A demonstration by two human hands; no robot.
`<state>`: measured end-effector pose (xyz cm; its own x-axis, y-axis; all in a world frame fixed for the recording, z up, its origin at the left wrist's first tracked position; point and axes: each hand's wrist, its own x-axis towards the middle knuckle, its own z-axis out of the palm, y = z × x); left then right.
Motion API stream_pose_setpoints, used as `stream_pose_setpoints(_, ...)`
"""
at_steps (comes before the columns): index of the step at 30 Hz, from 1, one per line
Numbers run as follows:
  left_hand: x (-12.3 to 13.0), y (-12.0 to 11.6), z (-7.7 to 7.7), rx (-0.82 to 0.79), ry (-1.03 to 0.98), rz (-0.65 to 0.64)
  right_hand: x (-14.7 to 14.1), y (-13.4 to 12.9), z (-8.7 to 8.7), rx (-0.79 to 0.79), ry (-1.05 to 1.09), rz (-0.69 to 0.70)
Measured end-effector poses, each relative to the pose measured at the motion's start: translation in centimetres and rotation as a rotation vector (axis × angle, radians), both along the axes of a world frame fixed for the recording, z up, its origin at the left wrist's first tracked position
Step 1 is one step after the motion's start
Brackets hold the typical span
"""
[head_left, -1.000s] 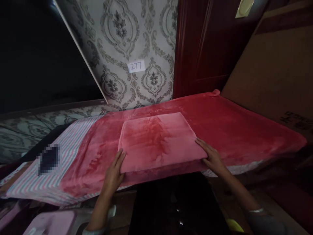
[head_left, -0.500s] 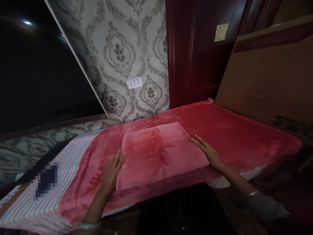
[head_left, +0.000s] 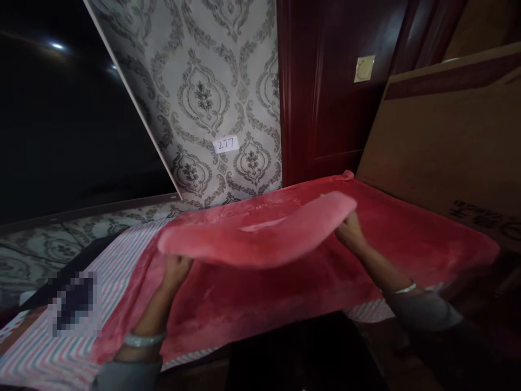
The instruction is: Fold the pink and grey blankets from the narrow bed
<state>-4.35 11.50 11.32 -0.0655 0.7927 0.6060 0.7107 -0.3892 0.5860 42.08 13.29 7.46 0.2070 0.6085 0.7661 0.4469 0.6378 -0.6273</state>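
Far L, beyond the L hand, there's a TV [head_left: 81,130], w/ a striped sheet [head_left: 126,266] nearer and a dark blurred-out item [head_left: 77,298] lying on it.

L hand [head_left: 178,269] is closed on the L end of the pink cloth [head_left: 248,247], gripping from the near side; fingertips hidden under it, so can't tell exactly how tight.

B/w the hands the cloth hangs in a sagging curve, held up over the red blanket [head_left: 252,304]. Looks folded into a thick band, but it's blurry, so no. of layers unclear. Its middle dips lower than both ends, the R end being highest.

R hand [head_left: 350,232] is closed round the R end, thumb & fingers partly hidden. Past it, more red blanket, then a box [head_left: 439,146].

Progress, IMO: pick-up's done, w/ both ends held & folding at least partly done. Left: cloth is still in the air, so not laid down or squared up. Can't tell if more folds are due; red blanket below lies spread, mostly flat.
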Motion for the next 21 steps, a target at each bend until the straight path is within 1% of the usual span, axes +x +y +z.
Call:
stream_pose_setpoints(2, 0.5, 0.6, 3.1, 0.038, -0.058, 0.016, -0.2, 0.8, 2.8, 0.021, 0.073, -0.034)
stream_pose_setpoints(4, 1.1, 1.8, 5.4, 0.061, -0.151, 0.002, -0.3, 2.2, 4.6, 0.041, 0.14, -0.056)
stream_pose_setpoints(5, 1.3, 2.6, 6.0, 0.031, -0.191, -0.024, -0.4, 3.1, 5.0, 0.031, 0.158, -0.064)
stream_pose_setpoints(6, 1.6, 3.6, 6.3, -0.025, -0.221, -0.049, -0.4, 4.2, 5.1, -0.007, 0.163, -0.071)
stream_pose_setpoints(7, 1.8, 4.5, 6.3, -0.11, -0.222, -0.058, -0.5, 5.2, 4.8, -0.084, 0.153, -0.089)
stream_pose_setpoints(8, 2.0, 5.5, 5.8, -0.203, -0.201, -0.047, -0.5, 6.2, 4.2, -0.186, 0.133, -0.118)
stream_pose_setpoints(10, 2.3, 7.0, 4.3, -0.343, -0.12, 0.016, -0.6, 7.7, 2.6, -0.396, 0.078, -0.189)
stream_pose_setpoints(12, 2.7, 8.1, 2.4, -0.391, -0.034, 0.086, -0.8, 8.5, 0.7, -0.535, 0.029, -0.256)
stream_pose_setpoints(14, 3.3, 8.8, 0.8, -0.382, 0.018, 0.124, -1.3, 8.5, -1.0, -0.59, -0.012, -0.286)
stream_pose_setpoints(17, 5.1, 9.0, -1.0, -0.384, 0.117, 0.116, -2.9, 8.0, -2.6, -0.63, -0.101, -0.272)
stream_pose_setpoints(19, 6.8, 8.7, -2.3, -0.385, 0.184, 0.082, -4.4, 7.5, -3.5, -0.637, -0.263, -0.256)
stream_pose_setpoints(21, 8.3, 7.9, -4.0, -0.379, 0.331, 0.067, -5.8, 6.9, -4.4, -0.659, -0.524, -0.263)
